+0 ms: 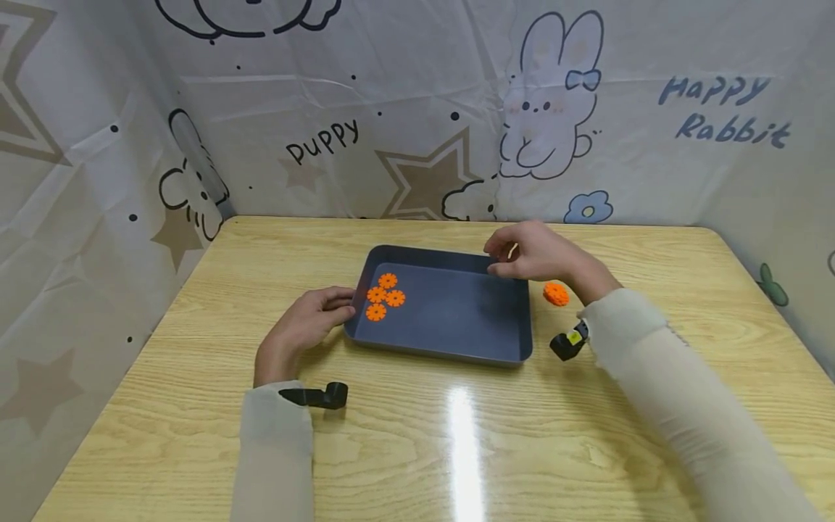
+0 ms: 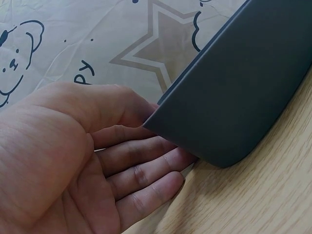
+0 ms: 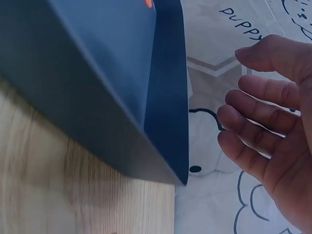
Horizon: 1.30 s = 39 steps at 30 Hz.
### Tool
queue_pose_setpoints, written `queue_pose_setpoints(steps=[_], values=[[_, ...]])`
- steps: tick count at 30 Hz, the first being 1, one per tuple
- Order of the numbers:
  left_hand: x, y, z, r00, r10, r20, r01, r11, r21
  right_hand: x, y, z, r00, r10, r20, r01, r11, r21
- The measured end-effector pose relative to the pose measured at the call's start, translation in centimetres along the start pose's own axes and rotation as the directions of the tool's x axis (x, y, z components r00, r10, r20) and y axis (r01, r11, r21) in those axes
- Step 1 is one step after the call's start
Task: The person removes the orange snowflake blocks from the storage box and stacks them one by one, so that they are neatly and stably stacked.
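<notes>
A dark grey rectangular tray point(image 1: 443, 308) sits on the table. Several flat orange notched discs point(image 1: 376, 312) lie bunched at its left end. My left hand point(image 1: 306, 326) holds the tray's left side; in the left wrist view the thumb point(image 2: 122, 100) is at the rim and the other fingers point(image 2: 146, 170) are at the outside of the wall. Over the far right corner of the tray hovers my right hand point(image 1: 535, 254). Its fingers point(image 3: 248, 117) are loosely bent, apart from the tray, and hold nothing in the right wrist view.
Beside the tray's right wall, a small pile of orange notched discs point(image 1: 557, 293) lies on the wooden table point(image 1: 391, 435). Each sleeve carries a black wrist camera mount point(image 1: 329, 396). A printed cloth point(image 1: 417, 94) hangs behind the table and along its sides.
</notes>
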<state>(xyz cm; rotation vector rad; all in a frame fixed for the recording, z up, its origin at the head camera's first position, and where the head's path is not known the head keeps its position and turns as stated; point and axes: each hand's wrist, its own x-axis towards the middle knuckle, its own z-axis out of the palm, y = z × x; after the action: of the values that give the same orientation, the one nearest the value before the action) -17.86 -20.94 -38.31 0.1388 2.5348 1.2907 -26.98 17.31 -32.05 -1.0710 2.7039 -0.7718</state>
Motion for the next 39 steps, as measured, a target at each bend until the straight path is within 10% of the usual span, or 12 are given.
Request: queue_pose_setpoints(steps=[39], values=[[0.1,0.0,0.1,1.000,0.000,0.001,0.001,1.000,-0.020,6.2,-2.4,3.3,0.985,-0.155,0.070,0.151,0.987,0.057]])
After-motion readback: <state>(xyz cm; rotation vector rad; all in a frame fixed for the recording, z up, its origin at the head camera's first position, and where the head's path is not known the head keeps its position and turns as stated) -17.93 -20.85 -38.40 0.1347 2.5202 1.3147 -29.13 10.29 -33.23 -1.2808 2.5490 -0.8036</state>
